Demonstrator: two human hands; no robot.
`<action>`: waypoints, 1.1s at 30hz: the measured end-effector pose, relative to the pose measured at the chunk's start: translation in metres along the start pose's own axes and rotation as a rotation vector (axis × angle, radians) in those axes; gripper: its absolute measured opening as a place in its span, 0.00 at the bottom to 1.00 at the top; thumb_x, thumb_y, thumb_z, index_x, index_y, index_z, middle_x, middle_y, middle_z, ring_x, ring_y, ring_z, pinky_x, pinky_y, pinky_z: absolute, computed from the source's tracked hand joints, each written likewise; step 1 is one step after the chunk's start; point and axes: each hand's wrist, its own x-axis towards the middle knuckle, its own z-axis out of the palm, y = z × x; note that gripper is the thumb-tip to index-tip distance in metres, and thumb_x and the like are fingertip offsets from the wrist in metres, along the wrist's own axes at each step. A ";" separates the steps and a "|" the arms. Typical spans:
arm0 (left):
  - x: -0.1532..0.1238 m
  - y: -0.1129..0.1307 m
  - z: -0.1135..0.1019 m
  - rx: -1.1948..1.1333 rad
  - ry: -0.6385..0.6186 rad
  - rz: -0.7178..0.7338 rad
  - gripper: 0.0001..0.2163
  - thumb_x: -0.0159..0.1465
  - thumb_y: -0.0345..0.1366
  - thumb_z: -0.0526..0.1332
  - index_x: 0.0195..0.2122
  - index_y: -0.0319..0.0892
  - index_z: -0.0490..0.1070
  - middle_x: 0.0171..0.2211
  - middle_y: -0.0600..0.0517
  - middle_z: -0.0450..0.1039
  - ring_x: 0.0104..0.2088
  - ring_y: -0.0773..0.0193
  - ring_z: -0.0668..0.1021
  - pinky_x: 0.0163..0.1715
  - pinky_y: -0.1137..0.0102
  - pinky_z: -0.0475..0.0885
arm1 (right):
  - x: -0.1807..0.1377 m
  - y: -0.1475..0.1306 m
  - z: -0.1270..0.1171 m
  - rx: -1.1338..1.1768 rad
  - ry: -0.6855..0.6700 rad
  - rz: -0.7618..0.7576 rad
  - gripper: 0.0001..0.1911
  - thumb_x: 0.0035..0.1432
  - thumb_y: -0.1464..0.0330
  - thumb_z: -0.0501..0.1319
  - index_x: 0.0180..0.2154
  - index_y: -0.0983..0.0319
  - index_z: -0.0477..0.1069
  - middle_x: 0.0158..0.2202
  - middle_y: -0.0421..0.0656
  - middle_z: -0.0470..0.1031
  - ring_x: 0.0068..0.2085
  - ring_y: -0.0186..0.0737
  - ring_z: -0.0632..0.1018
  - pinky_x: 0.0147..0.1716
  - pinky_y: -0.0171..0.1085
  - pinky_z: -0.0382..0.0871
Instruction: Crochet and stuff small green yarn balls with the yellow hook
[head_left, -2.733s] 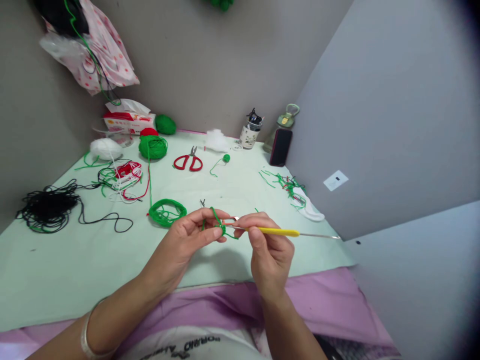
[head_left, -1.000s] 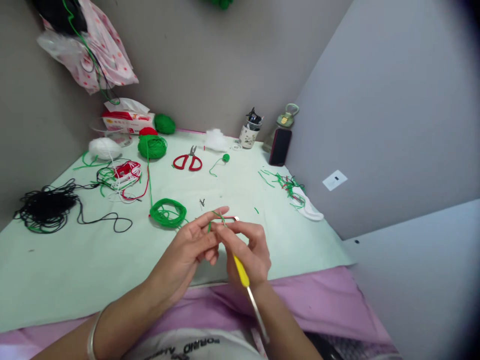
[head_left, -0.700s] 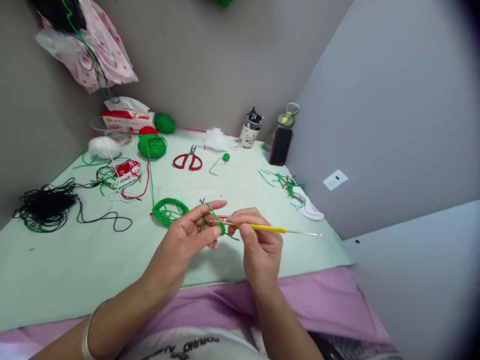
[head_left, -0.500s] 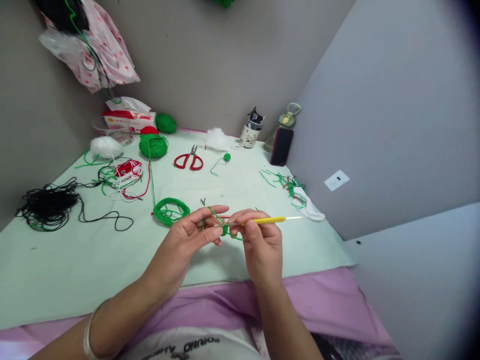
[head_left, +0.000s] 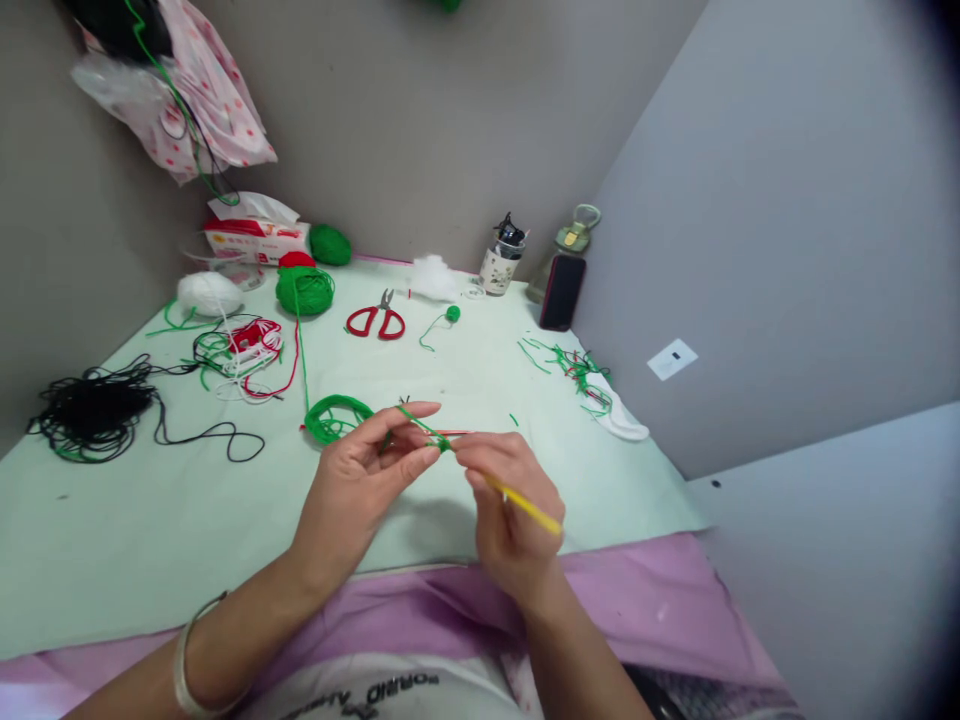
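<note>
My left hand (head_left: 360, 480) pinches a small green crochet piece (head_left: 441, 443), with green yarn running over its raised forefinger. My right hand (head_left: 510, 500) grips a yellow-handled crochet hook (head_left: 525, 505); its tip is at the green piece and its handle slants down to the right. Both hands hover above the front of the pale green table (head_left: 112, 540). A loose coil of green yarn (head_left: 336, 417) lies just left of my left hand, and a strand leads from it back to a green yarn ball (head_left: 304, 290).
Red scissors (head_left: 376, 320), a white yarn ball (head_left: 208, 293), a black yarn tangle (head_left: 90, 410), mixed red and white strands (head_left: 244, 350) and a tissue box (head_left: 251, 238) lie further back. A jar (head_left: 501, 265), a phone (head_left: 562, 292) and green scraps (head_left: 581, 375) sit at the right.
The hook's handle has swung from pointing right and level to slanting down toward me. My right hand has turned with it; my left hand has kept its hold on the green piece.
</note>
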 end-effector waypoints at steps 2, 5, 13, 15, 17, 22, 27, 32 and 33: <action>0.000 0.001 0.002 -0.087 -0.015 -0.033 0.18 0.58 0.36 0.75 0.51 0.49 0.81 0.33 0.55 0.76 0.38 0.63 0.78 0.43 0.70 0.73 | -0.003 0.003 0.004 -0.179 -0.024 -0.122 0.21 0.66 0.78 0.60 0.56 0.54 0.74 0.46 0.48 0.81 0.48 0.44 0.81 0.45 0.44 0.79; 0.002 0.001 0.004 -0.298 -0.120 -0.230 0.21 0.58 0.37 0.75 0.54 0.45 0.80 0.32 0.55 0.75 0.31 0.68 0.75 0.36 0.73 0.75 | -0.005 0.006 0.009 -0.228 0.019 -0.168 0.21 0.65 0.77 0.62 0.56 0.52 0.76 0.48 0.48 0.80 0.48 0.45 0.82 0.43 0.44 0.80; 0.003 0.006 0.004 -0.367 -0.169 -0.243 0.14 0.58 0.34 0.74 0.46 0.43 0.83 0.26 0.58 0.67 0.21 0.75 0.66 0.23 0.77 0.71 | 0.008 0.001 0.009 0.449 0.159 0.364 0.11 0.70 0.71 0.59 0.41 0.56 0.80 0.37 0.42 0.81 0.34 0.37 0.79 0.33 0.39 0.76; 0.001 0.006 0.007 -0.301 -0.178 -0.208 0.14 0.58 0.35 0.74 0.46 0.44 0.83 0.28 0.57 0.70 0.23 0.74 0.70 0.25 0.76 0.73 | 0.007 0.001 0.010 0.420 0.137 0.340 0.11 0.70 0.72 0.60 0.42 0.55 0.81 0.38 0.43 0.82 0.38 0.39 0.80 0.36 0.40 0.77; -0.001 0.004 0.009 -0.259 -0.156 -0.190 0.14 0.59 0.35 0.74 0.47 0.45 0.83 0.31 0.57 0.71 0.25 0.73 0.74 0.28 0.76 0.74 | 0.002 0.002 0.011 0.306 0.134 0.272 0.13 0.69 0.74 0.59 0.46 0.54 0.80 0.40 0.43 0.82 0.41 0.40 0.81 0.39 0.41 0.78; 0.002 -0.001 0.010 -0.394 -0.142 -0.299 0.16 0.57 0.35 0.76 0.48 0.44 0.83 0.27 0.58 0.69 0.21 0.77 0.67 0.24 0.80 0.69 | -0.009 0.005 0.010 -0.038 0.053 0.021 0.22 0.65 0.79 0.62 0.55 0.52 0.78 0.48 0.47 0.80 0.47 0.43 0.81 0.44 0.43 0.77; 0.008 0.000 0.003 -0.479 -0.109 -0.341 0.13 0.53 0.33 0.78 0.40 0.40 0.85 0.28 0.57 0.70 0.24 0.77 0.69 0.25 0.81 0.70 | 0.002 0.004 0.006 0.298 0.201 0.272 0.14 0.68 0.76 0.60 0.45 0.54 0.81 0.37 0.41 0.80 0.36 0.37 0.78 0.36 0.39 0.75; 0.004 0.002 0.005 -0.295 -0.118 -0.219 0.12 0.56 0.35 0.76 0.42 0.45 0.85 0.35 0.53 0.79 0.38 0.68 0.78 0.42 0.76 0.73 | 0.008 0.002 0.008 0.487 0.163 0.342 0.10 0.69 0.71 0.61 0.42 0.55 0.82 0.39 0.42 0.82 0.40 0.39 0.80 0.36 0.38 0.73; 0.003 0.003 0.006 -0.280 -0.128 -0.207 0.11 0.57 0.35 0.75 0.42 0.45 0.85 0.36 0.53 0.80 0.39 0.67 0.78 0.43 0.75 0.72 | 0.007 0.002 0.008 0.484 0.147 0.345 0.10 0.69 0.71 0.61 0.43 0.54 0.82 0.41 0.43 0.82 0.42 0.40 0.80 0.36 0.38 0.74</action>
